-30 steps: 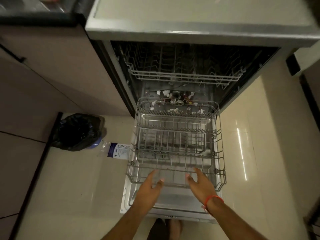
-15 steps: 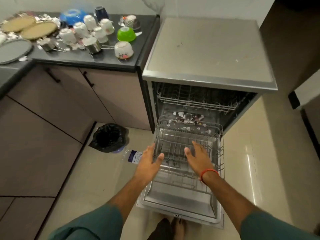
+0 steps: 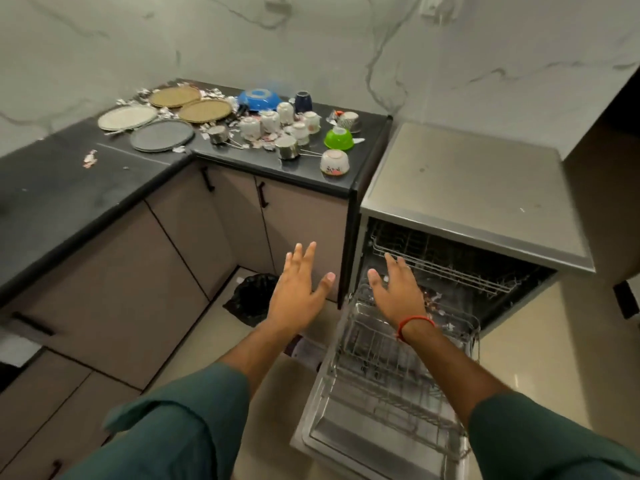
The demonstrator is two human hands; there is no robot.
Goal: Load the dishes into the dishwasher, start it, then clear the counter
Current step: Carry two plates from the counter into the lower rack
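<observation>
The dishwasher [image 3: 467,181] stands open at the right, its lower wire rack [image 3: 391,375] pulled out over the dropped door and holding no dishes. The upper rack [image 3: 446,261] stays inside. My left hand [image 3: 298,292] and my right hand [image 3: 398,292] hover in the air with spread fingers, holding nothing; the right one is above the rack's back edge. On the black counter [image 3: 69,199] lie several plates [image 3: 161,135], white cups [image 3: 270,121], a blue bowl [image 3: 258,98], a green bowl [image 3: 339,138], a flowered bowl [image 3: 334,162] and steel cups [image 3: 287,148].
Foil scraps and litter are scattered among the dishes and inside the dishwasher tub. A bin with a black bag [image 3: 252,299] stands on the floor by the cabinets, a plastic bottle [image 3: 308,348] lying beside it. Cabinet doors line the left side.
My hands have lifted off the pulled-out lower rack and risen. The view has swung up and to the left, bringing the counter with the dishes into sight.
</observation>
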